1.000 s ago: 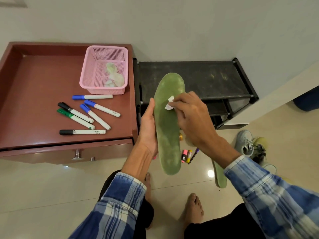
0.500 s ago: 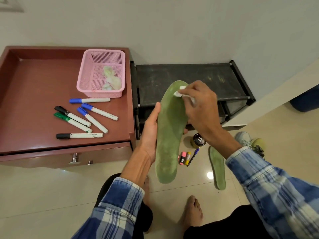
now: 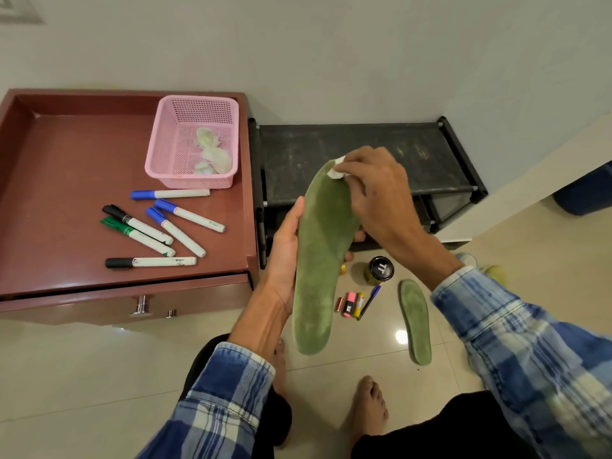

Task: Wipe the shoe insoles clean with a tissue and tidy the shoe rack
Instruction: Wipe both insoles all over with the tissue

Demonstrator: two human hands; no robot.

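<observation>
A long green insole [image 3: 319, 260] is held upright in front of me, toe end up. My left hand [image 3: 286, 246] grips its left edge from behind, thumb on the near side. My right hand [image 3: 377, 197] pinches a small white tissue [image 3: 336, 172] and presses it against the insole's toe end. A second green insole [image 3: 415, 321] lies flat on the floor to the right. The black shoe rack [image 3: 364, 154] stands against the wall behind the insole, its top shelf bare and dusty.
A brown drawer unit [image 3: 66, 180] on the left holds a pink basket [image 3: 195, 140] with used tissues and several markers [image 3: 159, 226]. On the floor lie a black-lidded jar [image 3: 381, 270], batteries, a pink eraser and a pen [image 3: 369, 301]. Shoes [image 3: 483, 268] sit behind my right arm.
My right hand has slid the tissue from the middle of the insole up to its toe end. The insole is tilted a little more to the right.
</observation>
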